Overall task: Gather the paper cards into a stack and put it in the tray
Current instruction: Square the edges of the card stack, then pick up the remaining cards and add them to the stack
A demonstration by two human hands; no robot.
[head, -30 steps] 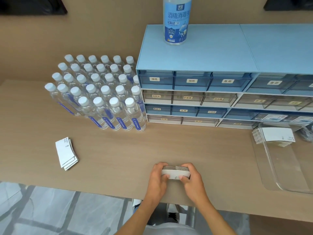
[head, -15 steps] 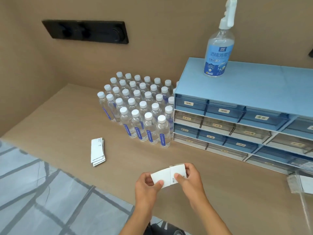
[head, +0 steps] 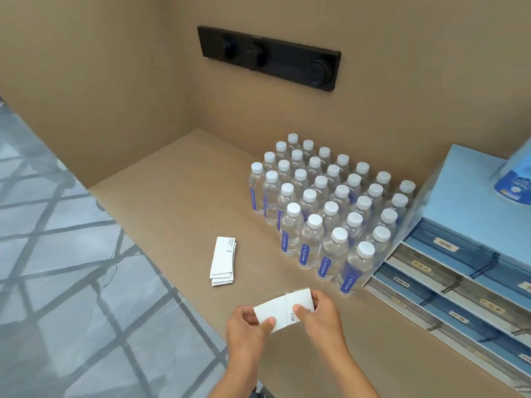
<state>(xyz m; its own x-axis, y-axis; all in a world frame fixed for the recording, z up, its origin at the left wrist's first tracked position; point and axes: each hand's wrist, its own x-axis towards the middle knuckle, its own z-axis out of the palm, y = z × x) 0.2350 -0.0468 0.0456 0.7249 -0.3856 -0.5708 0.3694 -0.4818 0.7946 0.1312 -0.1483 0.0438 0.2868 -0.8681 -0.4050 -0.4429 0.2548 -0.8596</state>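
Both hands hold a bundle of white paper cards [head: 283,308] just above the near part of the brown table [head: 172,214]. My left hand [head: 247,328] pinches its left end, thumb on top. My right hand [head: 319,314] grips its right end, thumb on the printed face. A second small pile of white cards [head: 223,261] lies flat on the table to the upper left of my hands, slightly fanned. The tray is out of view.
A block of several clear water bottles [head: 330,208] with white caps stands behind the hands. A blue drawer cabinet [head: 459,268] fills the right side, with a spray bottle [head: 514,182] on top. The table's left edge drops to a tiled floor [head: 57,268].
The view has swung left, so the tray has left the frame. The cards went from being squared on the table to being held flat, lifted, in both hands.
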